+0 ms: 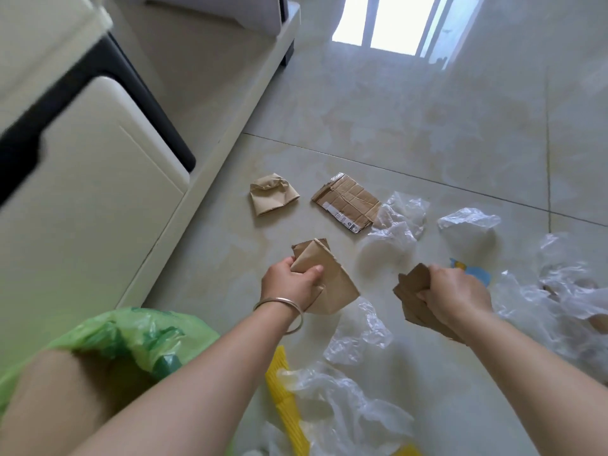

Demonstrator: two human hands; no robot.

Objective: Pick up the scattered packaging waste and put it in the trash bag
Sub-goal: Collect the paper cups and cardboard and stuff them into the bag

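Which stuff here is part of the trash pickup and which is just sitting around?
Job: left hand and right hand, each gripping brown paper; crumpled paper; flattened cardboard; clear plastic wrap; yellow packaging; green trash bag.

Not the job: cream cabinet; tiled floor; silver bangle.

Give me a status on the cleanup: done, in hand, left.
Done: nothing confirmed; the green trash bag stands open lower left, its contents unclear. In hand: the left hand and right hand each grip brown paper. Left: crumpled brown paper, flattened cardboard, clear plastic wrap and yellow pieces on the floor.
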